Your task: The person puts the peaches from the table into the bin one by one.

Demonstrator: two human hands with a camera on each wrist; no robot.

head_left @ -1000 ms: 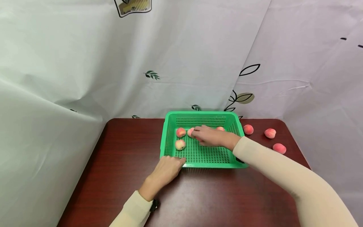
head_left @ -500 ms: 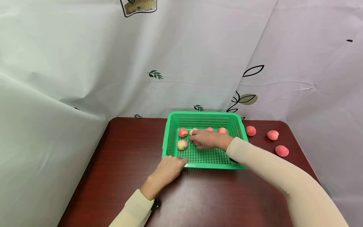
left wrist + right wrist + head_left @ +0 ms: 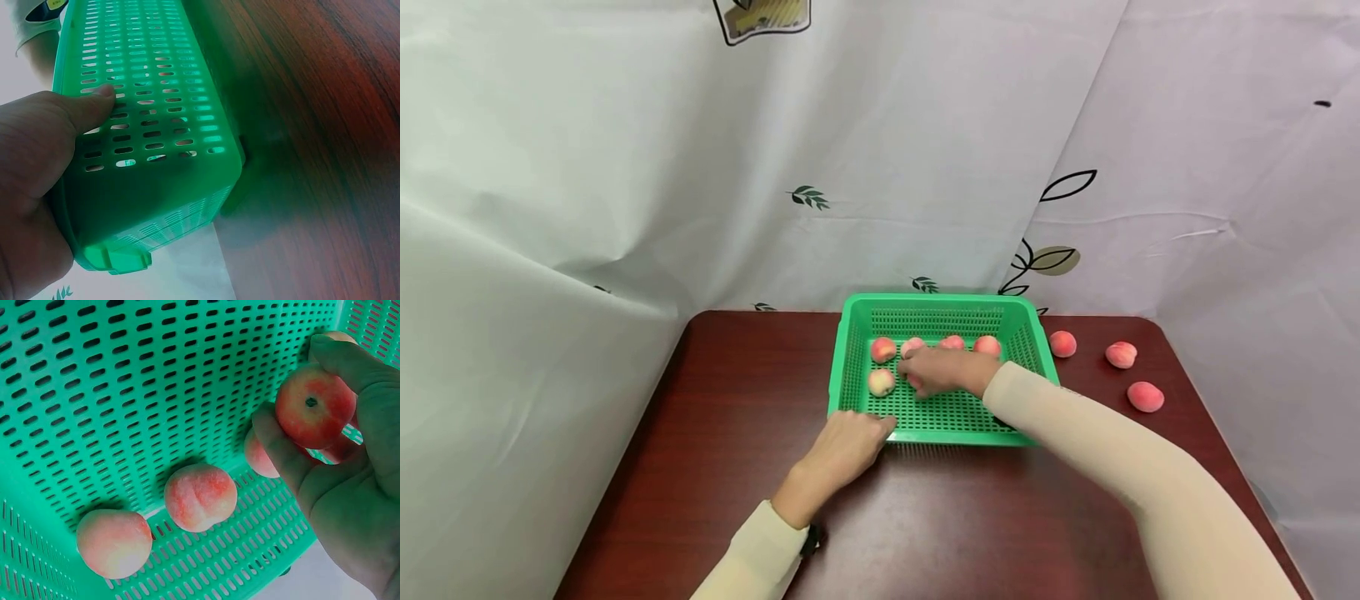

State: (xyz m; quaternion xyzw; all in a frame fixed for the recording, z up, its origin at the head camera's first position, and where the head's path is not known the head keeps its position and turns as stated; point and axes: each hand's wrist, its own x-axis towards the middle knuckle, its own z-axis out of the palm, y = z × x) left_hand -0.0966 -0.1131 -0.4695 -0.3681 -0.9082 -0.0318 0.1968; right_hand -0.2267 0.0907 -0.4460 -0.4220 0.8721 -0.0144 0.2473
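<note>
A green plastic basket (image 3: 970, 437) with slotted walls stands on the table. My left hand (image 3: 847, 446) grips its near left rim; in the left wrist view the thumb (image 3: 94, 109) lies along the outer wall, and the other fingers are hidden. Down inside the basket, my right hand (image 3: 938, 371) holds a peach (image 3: 315, 406) between thumb and fingers, close to the floor. Around it in the basket lie other peaches: a pale one (image 3: 882, 382) to its left, a red one (image 3: 883, 350) behind that, and several along the back, including one at the right (image 3: 987, 347).
Three peaches lie on the table right of the basket: one beside its wall (image 3: 1063, 344), one farther right (image 3: 1122, 355) and one nearer (image 3: 1146, 397). The dark red wooden table (image 3: 737, 400) meets a white patterned sheet (image 3: 887, 150) at the back and sides.
My right hand has moved slightly nearer and lower in the basket with the peach, uncovering peaches along the back. The left hand has stayed on the rim.
</note>
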